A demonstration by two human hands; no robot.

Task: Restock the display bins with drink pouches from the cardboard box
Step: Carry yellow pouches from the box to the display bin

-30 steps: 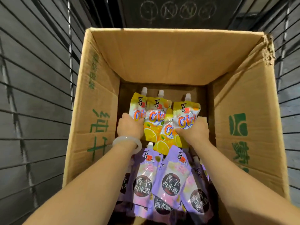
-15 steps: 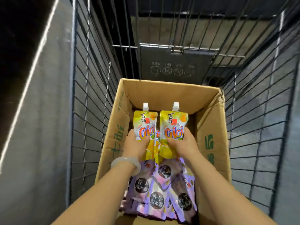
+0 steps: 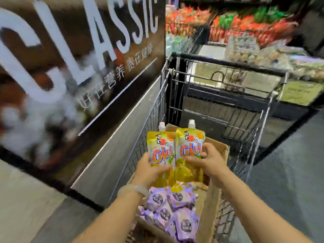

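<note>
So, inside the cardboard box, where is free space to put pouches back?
Little room: purple pouches crowd the near half of the cardboard box. Behind them, under the yellow pouches in both hands, a bare strip shows along its right wall.

"Cici" on two yellow pouches point(image 3: 175, 149); "CLASSIC" on dark wall sign point(image 3: 73, 50).

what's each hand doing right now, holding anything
Left hand: closed on the left yellow spouted drink pouch.
Right hand: closed on the right yellow spouted drink pouch.
</note>
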